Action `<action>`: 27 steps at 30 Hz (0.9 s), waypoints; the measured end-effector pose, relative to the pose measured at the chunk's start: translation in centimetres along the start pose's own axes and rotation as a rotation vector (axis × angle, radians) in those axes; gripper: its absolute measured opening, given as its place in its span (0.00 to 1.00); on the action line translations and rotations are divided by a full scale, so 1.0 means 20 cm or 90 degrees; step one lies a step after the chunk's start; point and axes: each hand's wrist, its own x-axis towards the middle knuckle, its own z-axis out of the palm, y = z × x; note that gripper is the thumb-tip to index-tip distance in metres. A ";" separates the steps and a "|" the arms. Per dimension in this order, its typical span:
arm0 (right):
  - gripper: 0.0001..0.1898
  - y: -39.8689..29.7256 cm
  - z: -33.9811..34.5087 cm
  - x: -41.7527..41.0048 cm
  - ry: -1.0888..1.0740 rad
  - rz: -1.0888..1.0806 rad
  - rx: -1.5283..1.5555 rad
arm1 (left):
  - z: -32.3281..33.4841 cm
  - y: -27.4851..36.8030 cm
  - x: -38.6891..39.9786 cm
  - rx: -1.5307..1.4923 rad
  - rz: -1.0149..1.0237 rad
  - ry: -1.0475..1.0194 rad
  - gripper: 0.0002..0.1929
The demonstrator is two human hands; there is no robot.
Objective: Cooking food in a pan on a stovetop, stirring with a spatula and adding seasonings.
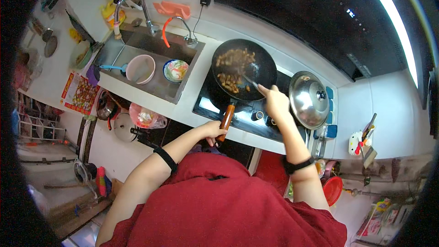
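A black wok (264, 65) stands on the black glass cooktop (245, 113), with browned pieces of food (235, 60) spread over its far and left side. My left hand (213, 131) grips the wok's brown wooden handle (227, 120) near its end. In my right hand (275, 102) is a metal spatula (252, 82), whose working end reaches down among the food and is partly hidden there. To the right of the wok, a domed steel lid (309, 101) leans with its knob outward, close to my right forearm.
Left of the cooktop, a steel sink (137, 89) holds a pink basin (140, 69) and a patterned bowl (176, 71). A dark range hood (308, 17) overhangs the back right. Below the counter at left hangs a pink plastic bag (144, 115). Utensils stand in a white wall holder (355, 142).
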 end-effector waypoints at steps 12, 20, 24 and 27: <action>0.21 0.07 -0.18 -0.39 -0.028 0.008 -0.187 | -0.01 0.08 -0.07 0.045 -0.004 -0.001 0.23; 0.28 0.03 0.22 0.20 0.048 0.049 -0.034 | 0.00 0.06 -0.04 0.075 0.013 0.024 0.25; 0.28 -0.04 0.01 0.03 0.013 -0.036 -0.051 | -0.01 0.03 -0.03 0.067 0.021 0.037 0.26; 0.29 0.00 -0.21 -0.24 -0.011 -0.067 -0.122 | -0.01 0.05 -0.06 0.056 0.021 0.026 0.26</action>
